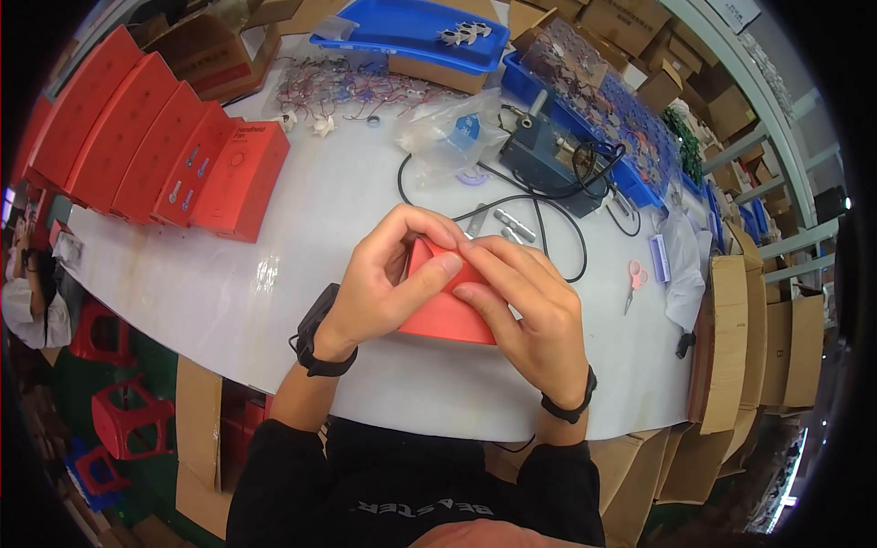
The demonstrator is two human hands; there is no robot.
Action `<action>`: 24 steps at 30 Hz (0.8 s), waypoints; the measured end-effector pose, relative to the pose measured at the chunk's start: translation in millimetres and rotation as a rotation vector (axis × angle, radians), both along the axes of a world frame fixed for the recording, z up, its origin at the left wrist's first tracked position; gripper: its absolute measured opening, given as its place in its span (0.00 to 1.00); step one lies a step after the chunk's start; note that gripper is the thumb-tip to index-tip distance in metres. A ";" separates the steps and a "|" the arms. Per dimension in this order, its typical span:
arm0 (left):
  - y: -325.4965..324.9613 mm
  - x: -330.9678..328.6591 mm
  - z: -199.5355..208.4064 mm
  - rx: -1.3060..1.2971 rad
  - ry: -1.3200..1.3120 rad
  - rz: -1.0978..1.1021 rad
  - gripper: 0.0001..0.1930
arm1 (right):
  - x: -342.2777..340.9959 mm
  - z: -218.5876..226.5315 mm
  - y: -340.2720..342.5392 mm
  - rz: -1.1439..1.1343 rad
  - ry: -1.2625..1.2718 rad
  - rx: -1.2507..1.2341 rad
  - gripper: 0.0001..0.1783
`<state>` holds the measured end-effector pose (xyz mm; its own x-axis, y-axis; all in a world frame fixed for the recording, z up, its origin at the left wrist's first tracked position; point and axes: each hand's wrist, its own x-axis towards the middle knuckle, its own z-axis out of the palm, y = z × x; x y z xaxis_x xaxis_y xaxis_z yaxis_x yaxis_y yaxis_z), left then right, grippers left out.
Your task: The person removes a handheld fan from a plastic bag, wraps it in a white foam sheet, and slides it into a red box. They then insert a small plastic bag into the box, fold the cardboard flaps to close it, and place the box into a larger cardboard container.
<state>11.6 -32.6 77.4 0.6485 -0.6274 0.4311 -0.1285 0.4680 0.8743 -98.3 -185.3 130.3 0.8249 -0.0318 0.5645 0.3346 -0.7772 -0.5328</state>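
A red cardboard box (449, 318) is between my two hands, over the near middle of the white table. My left hand (402, 274) curls round its left side, thumb pressed on the red card near the top. From the other side my right hand (525, 301) grips it, thumb and fingers closed on the upper edge. The fingertips of both hands meet at the box's far end. My palms and fingers hide much of the box, so I cannot tell whether its flap is fully closed. Just beyond my hands lie small metal parts (514, 226).
Several red boxes (242, 178) stand in a row at the left. A dark blue machine (554, 155) with black cables sits at the back right, beside a clear plastic bag (448, 137). Pink scissors (636, 279) lie at the right. Blue trays (416, 55) and cardboard cartons (731, 347) surround the table.
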 end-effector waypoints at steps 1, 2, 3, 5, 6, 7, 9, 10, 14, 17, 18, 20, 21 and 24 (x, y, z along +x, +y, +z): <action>0.1 2.3 -1.5 -0.021 -0.013 -0.021 0.09 | 0.3 -0.3 0.6 -0.006 0.000 0.002 0.20; 0.0 3.6 -2.4 -0.044 -0.027 -0.043 0.09 | 0.3 -0.7 0.6 -0.014 0.000 0.004 0.20; 0.5 4.0 -2.4 -0.045 -0.026 -0.043 0.09 | 0.2 -1.5 0.7 -0.013 0.001 0.002 0.20; 2.0 4.8 -1.6 -0.033 0.010 -0.075 0.07 | -0.5 -4.1 1.1 -0.034 -0.007 -0.002 0.19; 2.3 5.2 -1.7 -0.026 0.028 -0.092 0.06 | -0.8 -4.6 0.9 -0.045 -0.011 -0.003 0.19; 2.9 5.8 -1.8 -0.027 0.029 -0.091 0.06 | -0.9 -3.8 0.9 -0.044 -0.010 -0.004 0.19; 3.5 7.2 -2.5 -0.015 0.007 -0.096 0.04 | -1.6 -0.8 -0.3 -0.026 0.014 -0.005 0.19; 3.8 8.0 -2.6 -0.009 -0.005 -0.098 0.03 | -2.0 0.1 -1.1 -0.018 0.025 -0.006 0.19; 4.1 13.5 -3.1 0.038 -0.078 -0.077 0.02 | -2.5 -4.4 -6.2 0.012 0.043 -0.077 0.22; 6.8 18.8 -4.7 0.045 -0.074 -0.124 0.04 | -10.1 7.3 -11.9 0.087 0.140 -0.141 0.28; 7.5 19.8 -5.0 0.050 -0.073 -0.148 0.06 | -12.4 9.6 -12.9 0.123 0.188 -0.172 0.31; 8.8 19.8 -2.9 0.067 -0.062 -0.146 0.07 | -15.2 9.0 -13.8 0.145 0.227 -0.130 0.36; 9.8 19.6 -1.4 0.085 -0.052 -0.142 0.08 | -16.4 8.3 -13.8 0.168 0.265 -0.087 0.40; 16.8 22.5 2.0 0.132 -0.078 -0.115 0.10 | -17.6 3.7 -10.7 0.191 0.284 -0.101 0.47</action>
